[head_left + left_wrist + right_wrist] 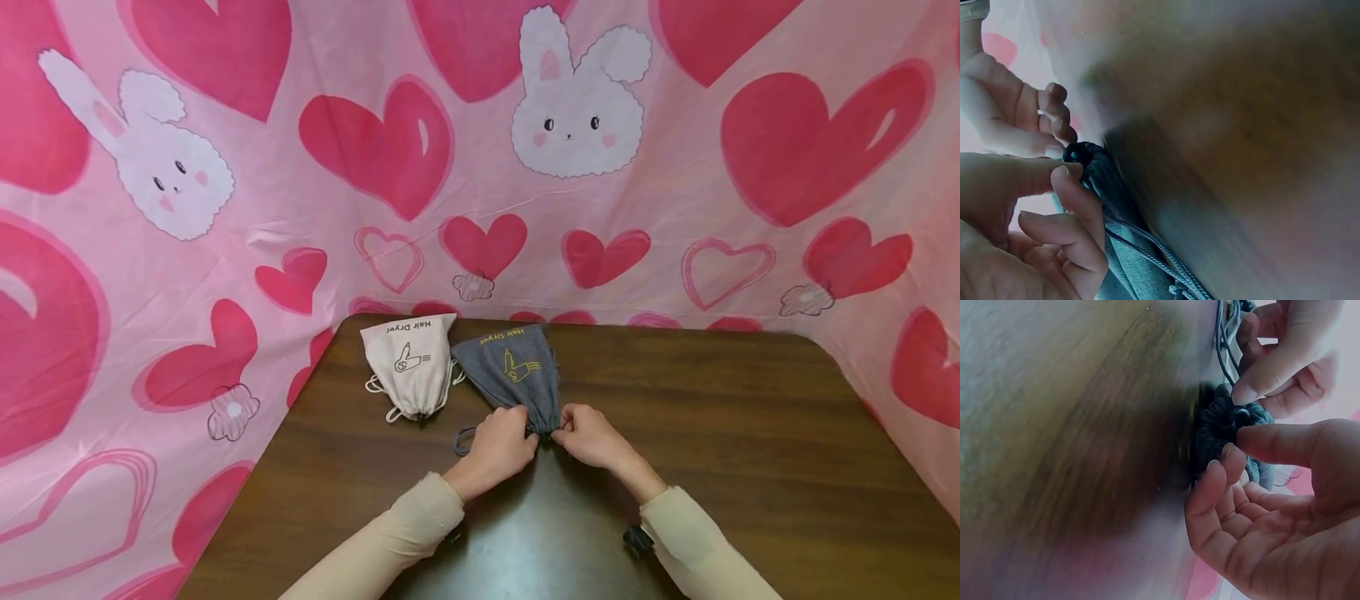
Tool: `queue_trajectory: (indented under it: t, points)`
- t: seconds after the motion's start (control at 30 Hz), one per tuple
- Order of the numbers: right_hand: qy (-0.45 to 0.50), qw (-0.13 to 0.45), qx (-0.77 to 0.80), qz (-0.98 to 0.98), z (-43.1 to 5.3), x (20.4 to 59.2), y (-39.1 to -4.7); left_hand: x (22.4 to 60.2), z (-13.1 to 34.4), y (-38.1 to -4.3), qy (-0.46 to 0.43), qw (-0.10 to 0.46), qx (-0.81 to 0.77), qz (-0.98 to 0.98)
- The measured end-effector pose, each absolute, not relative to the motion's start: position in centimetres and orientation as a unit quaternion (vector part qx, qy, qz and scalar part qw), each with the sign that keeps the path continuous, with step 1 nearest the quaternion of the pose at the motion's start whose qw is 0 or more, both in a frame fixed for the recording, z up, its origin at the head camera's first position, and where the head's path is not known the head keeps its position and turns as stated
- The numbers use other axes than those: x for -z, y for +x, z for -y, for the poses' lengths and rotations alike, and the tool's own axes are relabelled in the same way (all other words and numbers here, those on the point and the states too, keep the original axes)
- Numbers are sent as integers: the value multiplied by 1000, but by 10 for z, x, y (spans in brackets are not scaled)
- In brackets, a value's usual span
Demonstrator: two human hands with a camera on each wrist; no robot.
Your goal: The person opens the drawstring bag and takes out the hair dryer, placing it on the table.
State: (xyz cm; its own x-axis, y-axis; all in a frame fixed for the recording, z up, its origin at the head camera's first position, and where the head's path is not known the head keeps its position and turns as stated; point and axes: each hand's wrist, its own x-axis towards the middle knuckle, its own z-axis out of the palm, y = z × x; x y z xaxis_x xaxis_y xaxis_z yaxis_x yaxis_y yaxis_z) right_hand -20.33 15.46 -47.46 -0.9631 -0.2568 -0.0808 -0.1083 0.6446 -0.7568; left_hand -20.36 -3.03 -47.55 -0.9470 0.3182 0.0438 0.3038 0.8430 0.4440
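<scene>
A dark grey drawstring bag (504,367) lies on the table, marked "Hair Dryer" in yellow with a dryer drawing. Its gathered mouth (1216,428) faces the person, and something black and glossy (1240,416) shows inside it. My left hand (498,442) pinches the left side of the mouth between thumb and fingers. On the opposite side, my right hand (594,435) pinches the rim with thumb and index finger, the other fingers loosely curled. Grey drawstrings (1154,247) trail from the bag beside the left hand.
A cream drawstring bag (408,367), also printed "Hair Dryer", lies just left of the grey one with its white cords looped out. Both sit on a dark brown wooden table (712,417). A pink cloth (337,183) with hearts and rabbits hangs behind and beside the table.
</scene>
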Motion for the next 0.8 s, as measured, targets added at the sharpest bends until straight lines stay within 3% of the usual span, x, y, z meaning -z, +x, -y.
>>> queue_trajectory:
  t: [0.53,0.67,0.8]
  points:
    - [-78,101,445,-886,-170,474,-201,476,15,-206,163,40,-248,-954]
    - [-23,148,528,-836,-173,477,-199,480,15,-200,84,138,-453,-877]
    - [12,194,603,-773,-178,475,-197,479,17,-193,-61,253,-661,-704]
